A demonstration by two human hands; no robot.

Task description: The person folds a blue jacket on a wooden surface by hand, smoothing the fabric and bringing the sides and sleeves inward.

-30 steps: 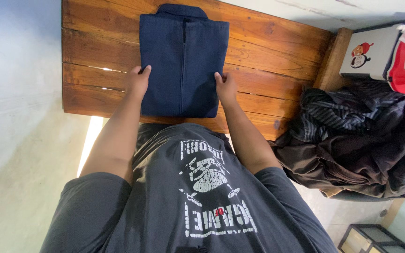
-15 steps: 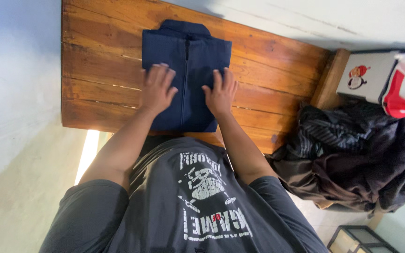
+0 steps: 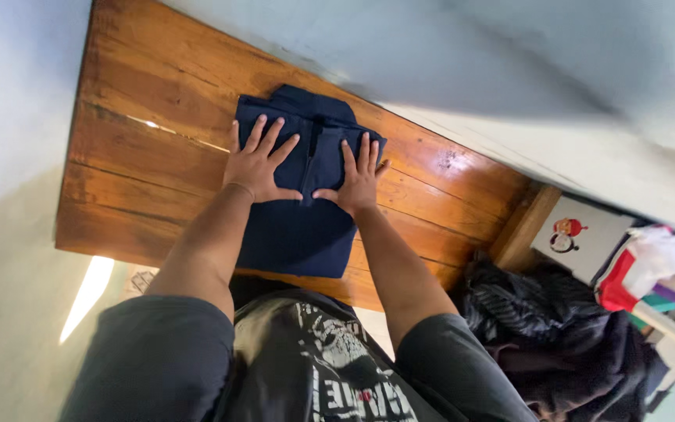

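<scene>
Navy cloth, a folded shirt [image 3: 300, 187] with its collar at the far end, lies flat on the wooden worktop [image 3: 158, 101], and everything below is placed relative to that shirt. Both hands have moved up it: a second ago they gripped its two side edges near the middle, half a second ago they were coming onto its front, and now they sit on its upper half, just below the collar. The left hand [image 3: 258, 166] rests palm down on the shirt's left part, fingers spread wide and holding nothing. The right hand [image 3: 353, 178] lies flat on the right part, also fully open with splayed fingers, its little finger reaching the shirt's right edge; it too grips nothing. The placket runs between the two hands. The shirt itself has kept its folded shape and looks to lie where it did on the planks, its near end close to the worktop's front edge.

Going from an edge grip to flat open palms suggests, as a judgement, that the folding is done and the hands are pressing the fabric smooth.

Right of the shirt, past the end of the worktop, lies a heap of dark clothes [image 3: 564, 336], with a white box [image 3: 583, 238] beyond it.
</scene>
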